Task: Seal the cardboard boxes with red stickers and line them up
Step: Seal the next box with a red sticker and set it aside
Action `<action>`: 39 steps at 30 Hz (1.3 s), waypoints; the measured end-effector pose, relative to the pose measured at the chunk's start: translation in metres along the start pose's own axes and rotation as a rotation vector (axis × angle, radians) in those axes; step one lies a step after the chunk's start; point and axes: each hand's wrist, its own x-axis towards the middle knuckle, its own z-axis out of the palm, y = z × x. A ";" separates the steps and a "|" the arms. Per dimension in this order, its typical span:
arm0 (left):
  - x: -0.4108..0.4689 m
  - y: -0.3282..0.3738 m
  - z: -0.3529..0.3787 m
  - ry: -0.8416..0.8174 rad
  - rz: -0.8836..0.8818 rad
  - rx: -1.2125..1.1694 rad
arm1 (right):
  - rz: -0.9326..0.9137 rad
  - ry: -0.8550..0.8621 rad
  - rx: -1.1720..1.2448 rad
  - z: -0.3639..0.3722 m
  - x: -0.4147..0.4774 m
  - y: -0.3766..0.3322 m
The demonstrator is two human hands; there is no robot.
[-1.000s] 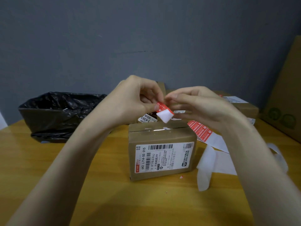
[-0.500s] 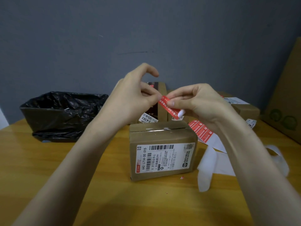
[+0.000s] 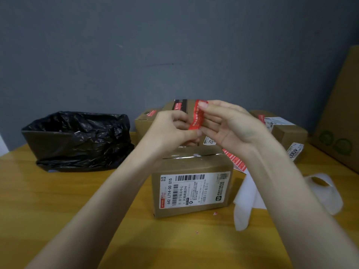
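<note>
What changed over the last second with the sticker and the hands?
The red sticker went from folded, with white backing showing, to stretched nearly upright, all red. The right hand now pinches its top end and the left hand its bottom end. The labelled cardboard box and black bag stayed put.

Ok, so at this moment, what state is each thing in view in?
Red paper sticker: upright in the air, pinched at both ends.
Left hand: pinches the sticker's lower end.
Right hand: pinches its upper end.
Brown cardboard box with white label: closed, standing, no red sticker visible on it.
Black plastic bin bag: open.
White backing paper strips: lying loose right of the box.
</note>
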 end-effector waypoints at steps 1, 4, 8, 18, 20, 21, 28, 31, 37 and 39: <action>0.001 0.000 -0.003 0.009 0.001 -0.020 | 0.006 0.005 0.024 -0.001 0.000 -0.001; 0.002 0.003 -0.008 0.008 0.040 0.019 | 0.034 0.006 0.062 -0.005 0.001 -0.003; 0.005 0.003 -0.019 0.011 0.070 0.095 | 0.120 -0.006 0.113 -0.005 0.000 -0.005; 0.005 0.010 -0.036 -0.079 0.007 -0.029 | 0.069 0.133 -0.011 -0.009 0.003 -0.004; 0.005 0.010 -0.037 -0.080 -0.002 -0.032 | 0.046 0.127 -0.039 -0.008 0.002 -0.004; 0.006 0.010 -0.037 -0.076 -0.006 -0.032 | 0.038 0.125 -0.057 -0.007 0.001 -0.003; 0.008 0.005 -0.031 0.092 0.204 0.172 | 0.000 0.138 -0.175 -0.001 -0.001 -0.002; 0.005 0.007 -0.029 0.104 0.305 0.188 | 0.103 0.070 -0.100 0.002 -0.002 0.000; 0.007 0.007 -0.034 0.022 0.332 0.240 | 0.228 -0.024 -0.008 0.006 -0.003 0.006; 0.008 0.006 -0.034 0.030 0.344 0.271 | 0.211 -0.042 0.016 0.007 -0.002 0.009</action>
